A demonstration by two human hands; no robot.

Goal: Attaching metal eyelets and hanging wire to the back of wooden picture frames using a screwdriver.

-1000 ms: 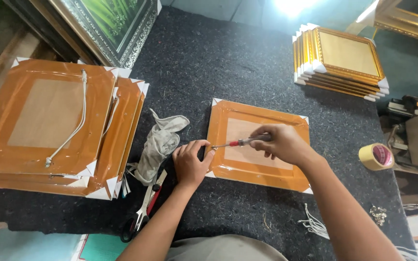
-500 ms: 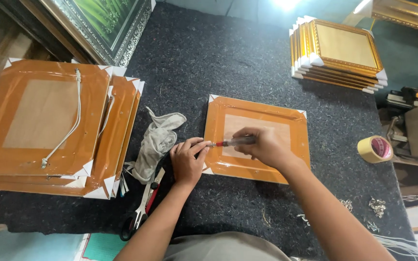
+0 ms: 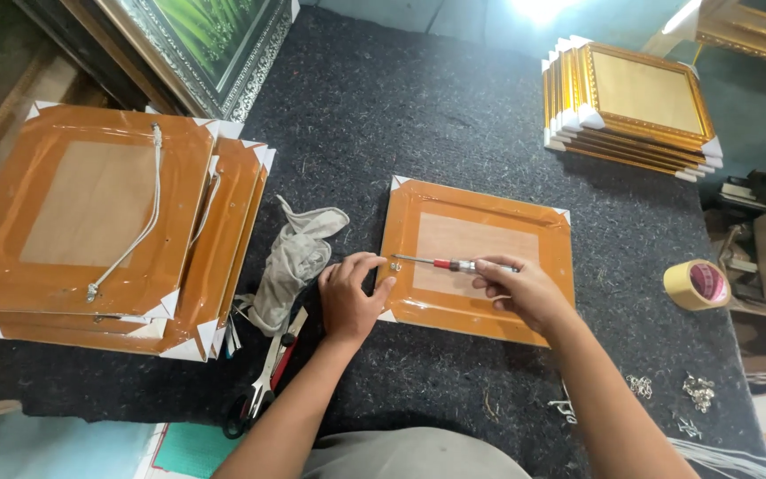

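Note:
An orange picture frame (image 3: 480, 222) lies face down in the middle of the dark felt table (image 3: 418, 115). My right hand (image 3: 520, 288) grips a thin screwdriver with a red handle (image 3: 443, 263), its tip pointing left at a small metal fitting (image 3: 395, 264) on the frame's left rail. My left hand (image 3: 352, 297) rests on the frame's left edge, thumb and fingers pinching beside that fitting.
A stack of orange frames with hanging cords (image 3: 99, 222) lies at the left. Gold frames (image 3: 636, 106) are stacked at the back right. A grey cloth (image 3: 299, 253), scissors (image 3: 263, 381), a tape roll (image 3: 698, 284) and loose metal hooks (image 3: 698, 390) lie around.
The view has drifted slightly. My right hand has slid rightwards along the screwdriver, baring its shaft, and the tip now sits at the fitting by my left thumb.

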